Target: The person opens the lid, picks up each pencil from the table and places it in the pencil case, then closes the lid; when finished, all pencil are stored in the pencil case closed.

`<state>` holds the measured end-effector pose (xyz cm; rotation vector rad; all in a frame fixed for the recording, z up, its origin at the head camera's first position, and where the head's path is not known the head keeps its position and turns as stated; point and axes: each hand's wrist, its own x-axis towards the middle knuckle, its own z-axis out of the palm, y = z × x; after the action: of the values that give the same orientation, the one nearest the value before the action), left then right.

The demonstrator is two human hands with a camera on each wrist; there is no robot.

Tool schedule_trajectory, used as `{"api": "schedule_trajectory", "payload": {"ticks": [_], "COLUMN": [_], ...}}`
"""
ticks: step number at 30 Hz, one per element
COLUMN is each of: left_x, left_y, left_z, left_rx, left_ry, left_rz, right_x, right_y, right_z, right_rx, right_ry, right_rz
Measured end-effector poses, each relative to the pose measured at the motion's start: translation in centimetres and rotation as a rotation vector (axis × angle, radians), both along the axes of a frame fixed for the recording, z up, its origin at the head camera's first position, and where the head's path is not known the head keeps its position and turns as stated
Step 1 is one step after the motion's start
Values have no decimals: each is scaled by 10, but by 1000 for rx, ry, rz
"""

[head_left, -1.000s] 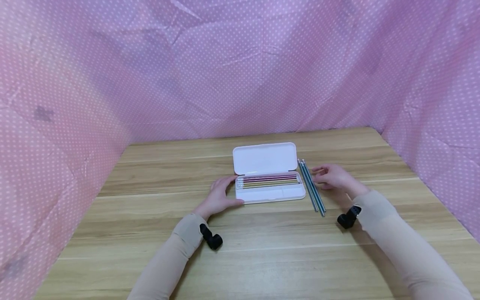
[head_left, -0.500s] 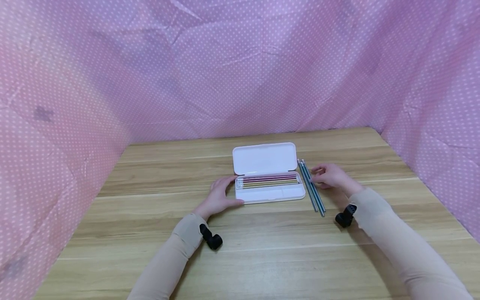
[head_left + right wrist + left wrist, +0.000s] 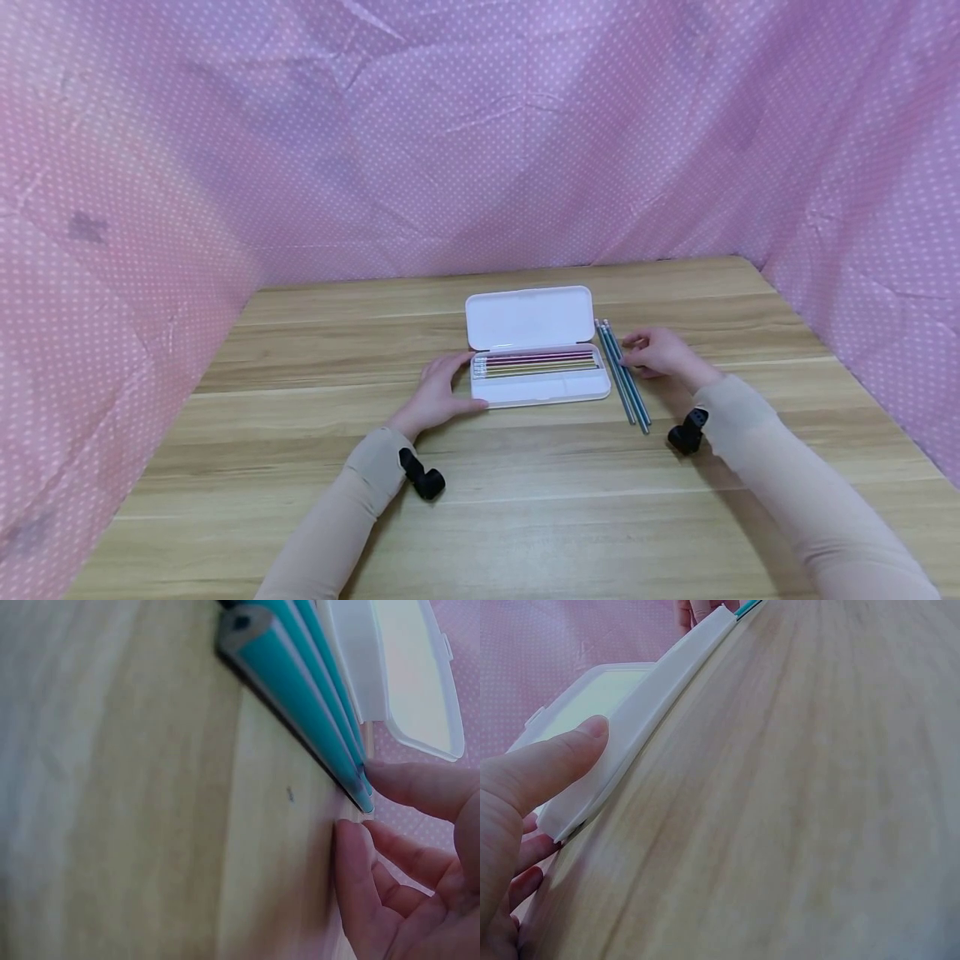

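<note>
An open white pencil case (image 3: 540, 389) lies on the table with its lid (image 3: 529, 318) folded back. Inside, a row of dark red and yellow pencils (image 3: 536, 362) fills the rear compartment; the front compartment holds nothing visible. My left hand (image 3: 437, 396) grips the case's left end, thumb on the front wall and fingers behind. To the right of the case lie loose teal pencils (image 3: 624, 375) side by side. My right hand (image 3: 660, 354) is at their right side. In the right wrist view its thumb (image 3: 409, 787) touches the pencils, while the other fingers (image 3: 354, 859) stay a little apart from them.
The wooden table (image 3: 525, 517) extends around the case on all sides. Pink dotted cloth (image 3: 480, 150) hangs behind it and along both sides. A small black camera sits on each wrist (image 3: 424, 477).
My right hand has shifted slightly left, bringing its fingertips up to the teal pencils. The left hand and the pencil case have stayed in place.
</note>
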<state>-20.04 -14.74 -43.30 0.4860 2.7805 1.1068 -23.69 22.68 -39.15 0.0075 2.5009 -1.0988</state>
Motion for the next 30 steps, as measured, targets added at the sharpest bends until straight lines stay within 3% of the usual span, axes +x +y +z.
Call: {"api": "schedule_trajectory", "payload": {"ticks": [30], "left_x": [-1], "left_y": [-1], "left_z": [2], "left_rx": [-22], "left_ry": [-6], "left_rz": [3], "right_x": [1], "right_y": [0], "right_z": [0], "right_rx": [-18], "right_ry": [18], "right_rz": [-3]}}
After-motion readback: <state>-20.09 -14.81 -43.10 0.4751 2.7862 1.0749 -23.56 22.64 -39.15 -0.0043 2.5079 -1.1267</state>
